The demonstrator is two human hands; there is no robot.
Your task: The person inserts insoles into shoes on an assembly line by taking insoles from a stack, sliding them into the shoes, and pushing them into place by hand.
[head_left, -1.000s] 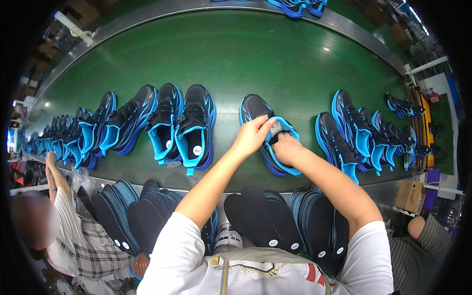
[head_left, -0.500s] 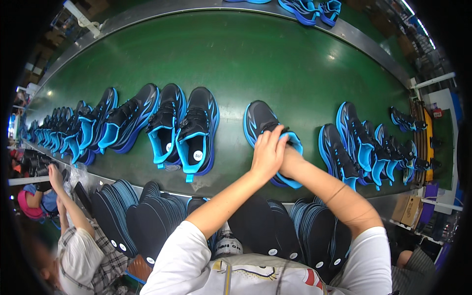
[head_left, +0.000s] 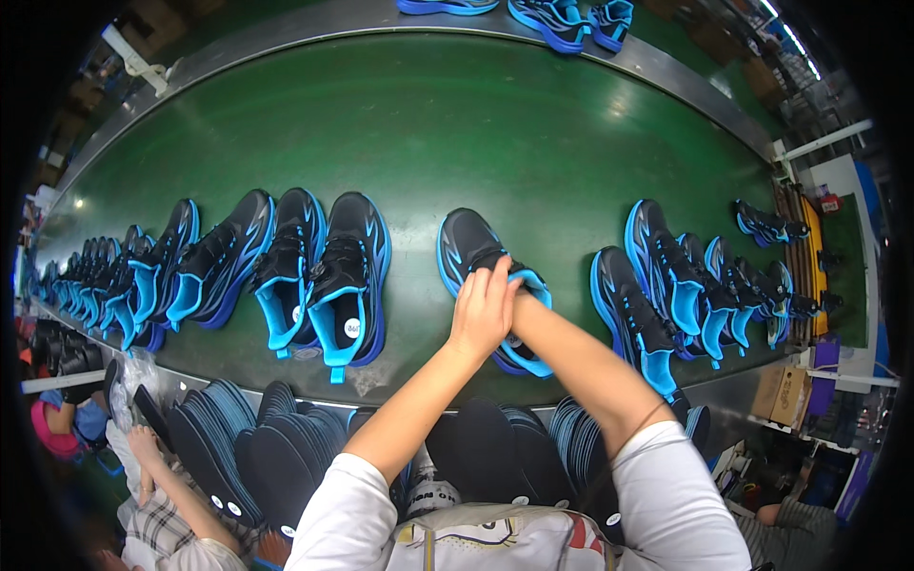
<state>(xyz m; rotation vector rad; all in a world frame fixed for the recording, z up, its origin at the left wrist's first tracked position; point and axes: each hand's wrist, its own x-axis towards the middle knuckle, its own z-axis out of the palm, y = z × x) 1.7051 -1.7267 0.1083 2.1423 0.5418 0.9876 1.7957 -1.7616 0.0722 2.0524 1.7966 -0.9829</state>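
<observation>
A black sneaker with a bright blue sole and lining [head_left: 468, 234] rests on the green belt in front of me, toe pointing away. My left hand [head_left: 484, 306] lies over its lace area, fingers nearly straight, close together and pressed against the upper. Crossing beneath it, my right hand [head_left: 526, 310] reaches into the blue-lined opening; its fingers are hidden inside the shoe. On the left stands a matching pair of sneakers [head_left: 350, 249], a round white sticker visible inside each. Several more sneakers [head_left: 624, 300] are grouped to the right.
Stacks of black insoles [head_left: 290, 447] with blue edges stand along the near side of the green belt [head_left: 381, 124]. A long row of sneakers [head_left: 171, 262] runs off left. A co-worker's hand [head_left: 145, 445] is at lower left. More shoes [head_left: 552, 21] sit beyond the far metal rail.
The whole view has shifted, so the shoes appear lower and further left. Both my hands stay at the same sneaker. The co-worker's raised arm has come down toward the insoles.
</observation>
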